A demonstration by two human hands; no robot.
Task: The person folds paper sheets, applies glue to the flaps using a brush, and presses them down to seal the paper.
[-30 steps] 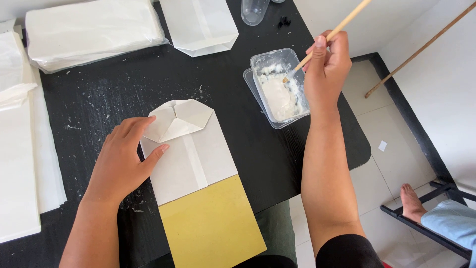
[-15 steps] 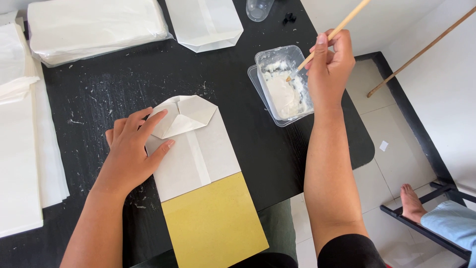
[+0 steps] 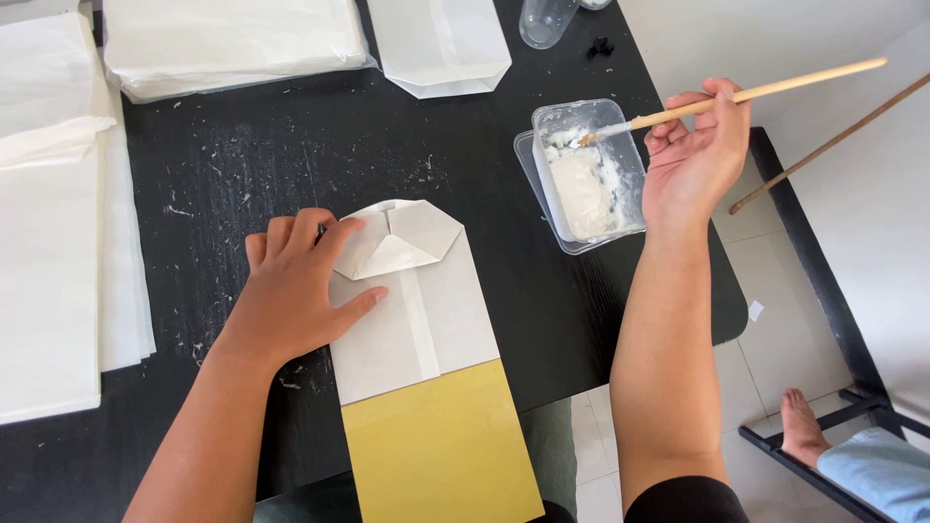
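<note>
Paper bag [image 3: 412, 310], white with folded bottom flaps, lies flat under left hand [image 3: 295, 291], fingers spread and pressing its left edge; yellow card [image 3: 436, 450] sticks out below. Right hand [image 3: 693, 160] pinches wooden brush [image 3: 736, 97], tip in clear glue tub [image 3: 586, 174] just left of it. White paper stacks [image 3: 58, 252] lie left of left hand.

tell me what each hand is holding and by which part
The right hand grips a thin wooden stick near its middle. The left hand holds nothing, pressing flat on the folded white paper bag.
</note>
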